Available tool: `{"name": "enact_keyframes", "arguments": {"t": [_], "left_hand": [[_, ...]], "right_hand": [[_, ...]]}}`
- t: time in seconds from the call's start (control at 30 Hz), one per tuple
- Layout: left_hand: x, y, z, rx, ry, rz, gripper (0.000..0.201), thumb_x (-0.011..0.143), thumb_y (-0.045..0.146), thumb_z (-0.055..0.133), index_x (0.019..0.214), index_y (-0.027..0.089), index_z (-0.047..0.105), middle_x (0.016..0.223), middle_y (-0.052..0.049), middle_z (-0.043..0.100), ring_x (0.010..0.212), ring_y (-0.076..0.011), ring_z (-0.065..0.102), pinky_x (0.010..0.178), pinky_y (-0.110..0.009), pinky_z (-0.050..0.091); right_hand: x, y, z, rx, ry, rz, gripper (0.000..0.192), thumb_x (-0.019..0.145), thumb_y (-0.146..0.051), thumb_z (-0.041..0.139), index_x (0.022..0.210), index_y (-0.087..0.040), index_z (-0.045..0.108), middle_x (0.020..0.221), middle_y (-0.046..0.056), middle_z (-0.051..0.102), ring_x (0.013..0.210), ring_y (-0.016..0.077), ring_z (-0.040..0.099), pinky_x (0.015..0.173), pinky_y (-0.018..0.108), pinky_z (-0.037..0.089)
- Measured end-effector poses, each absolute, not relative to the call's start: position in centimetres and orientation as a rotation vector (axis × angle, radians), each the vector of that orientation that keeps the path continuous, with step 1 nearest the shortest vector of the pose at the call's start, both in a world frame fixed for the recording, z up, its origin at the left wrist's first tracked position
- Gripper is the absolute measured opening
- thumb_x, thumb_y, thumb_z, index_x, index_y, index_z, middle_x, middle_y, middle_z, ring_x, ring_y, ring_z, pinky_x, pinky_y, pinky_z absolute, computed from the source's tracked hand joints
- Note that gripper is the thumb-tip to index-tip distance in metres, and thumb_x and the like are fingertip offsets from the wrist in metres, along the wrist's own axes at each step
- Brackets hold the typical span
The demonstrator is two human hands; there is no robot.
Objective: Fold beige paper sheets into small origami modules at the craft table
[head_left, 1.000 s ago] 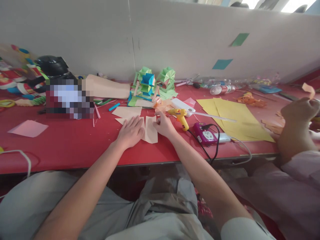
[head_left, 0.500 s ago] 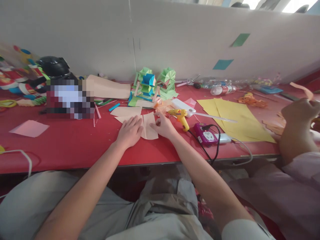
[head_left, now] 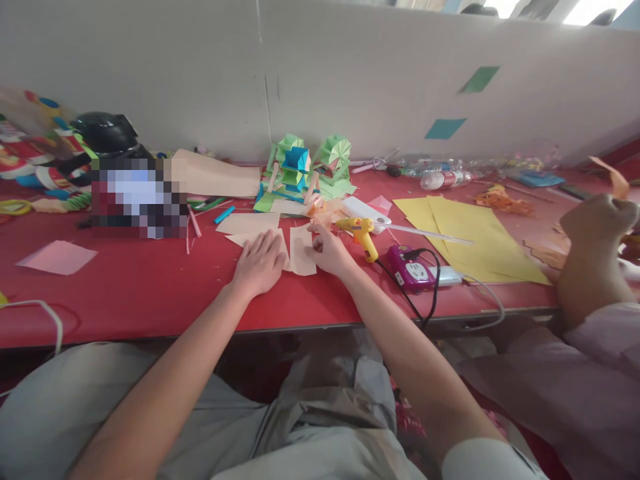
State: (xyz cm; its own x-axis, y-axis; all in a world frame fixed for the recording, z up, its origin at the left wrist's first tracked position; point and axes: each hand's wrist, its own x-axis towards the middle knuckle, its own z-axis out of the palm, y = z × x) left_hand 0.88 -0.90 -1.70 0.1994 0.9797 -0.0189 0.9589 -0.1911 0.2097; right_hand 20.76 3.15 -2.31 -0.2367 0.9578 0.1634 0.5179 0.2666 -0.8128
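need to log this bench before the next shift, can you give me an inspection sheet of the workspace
surface: red table, paper scraps scattered.
job's things: peach paper piece flat on the table, more peach sheets behind it.
clutter: yellow glue gun, yellow sheets, green paper models, pink square, plastic bottle.
grippers: left hand flat on the paper; right hand pinching its edge.
cables: black cord into purple power strip; white cable far left.
surroundings: grey partition; another person's hand holding a paper strip.
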Motion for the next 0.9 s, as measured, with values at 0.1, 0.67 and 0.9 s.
{"name": "enact_keyframes", "arguments": {"t": [0.1,0.67,0.9], "left_hand": [[0.81,-0.82,-1.98,2.301,1.873,0.195,0.063,0.103,0.040,0.023,0.160,0.013,0.027,0.169,-0.010,0.015,0.156,-0.0300,0.014,0.125,-0.057,0.012],[0.93,-0.82,-1.81,2.309,1.928,0.128,0.064,0.102,0.039,0.020,0.159,0.009,0.027,0.169,-0.012,0.015,0.156,-0.0300,0.013,0.125,-0.056,0.015],[0.97,-0.79,-1.67,2.280,1.938,0.106,0.066,0.102,0.039,0.020,0.160,0.009,0.024,0.169,-0.011,0.012,0.157,-0.0288,0.011,0.125,-0.055,0.012]], "right_hand": [[20.72,2.94,-2.04,-1.334,-1.840,0.880,0.051,0.076,-0.032,0.072,0.122,-0.018,0.055,0.066,-0.006,0.056,0.061,0.0144,0.053,0.060,0.028,0.042],[20.73,3.12,-2.48,-1.320,-1.999,0.836,0.052,0.078,-0.016,0.065,0.129,-0.014,0.054,0.066,-0.007,0.055,0.062,0.0128,0.053,0.064,0.026,0.041],[20.94,3.31,-2.74,-1.292,-2.004,0.843,0.048,0.077,-0.014,0.062,0.125,-0.015,0.055,0.062,-0.008,0.050,0.059,0.0123,0.051,0.062,0.025,0.040]]}}
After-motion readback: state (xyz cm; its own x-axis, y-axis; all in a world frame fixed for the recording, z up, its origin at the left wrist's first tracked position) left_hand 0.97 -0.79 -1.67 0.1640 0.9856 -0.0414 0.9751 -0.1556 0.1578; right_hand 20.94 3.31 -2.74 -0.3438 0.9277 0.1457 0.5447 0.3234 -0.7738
